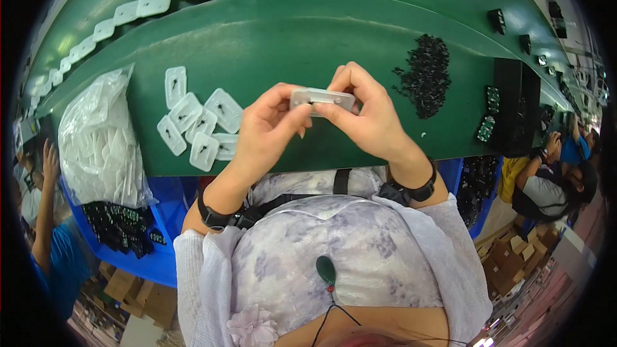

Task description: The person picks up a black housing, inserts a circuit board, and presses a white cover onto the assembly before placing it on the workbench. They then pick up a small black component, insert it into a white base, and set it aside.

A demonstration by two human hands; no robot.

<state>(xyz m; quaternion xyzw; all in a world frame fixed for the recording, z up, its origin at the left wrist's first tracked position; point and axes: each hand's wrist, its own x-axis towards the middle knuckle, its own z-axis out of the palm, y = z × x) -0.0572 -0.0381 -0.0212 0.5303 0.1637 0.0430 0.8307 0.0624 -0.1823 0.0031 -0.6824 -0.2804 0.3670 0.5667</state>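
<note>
Between my two hands, above the green table, is a white plastic cover (323, 98) with rounded corners, held nearly edge-on. My left hand (271, 121) grips its left end, with the thumb on the near side. On its right end, my right hand (365, 110) closes with thumb and fingers, the thumb pressed near the middle. Whatever may lie under the thumbs is hidden. To the left of my left hand lie several similar white covers (225, 110), with small black parts on them. Right of my right hand spreads a pile of small black parts (424, 77).
A clear bag of white pieces (103, 141) sits at the table's left edge, above a blue bin (144, 268) holding dark circuit pieces. White covers (154, 4) line the far left. Green circuit boards (486, 128) lie beside a black box (517, 108) at right. Other people work on both sides.
</note>
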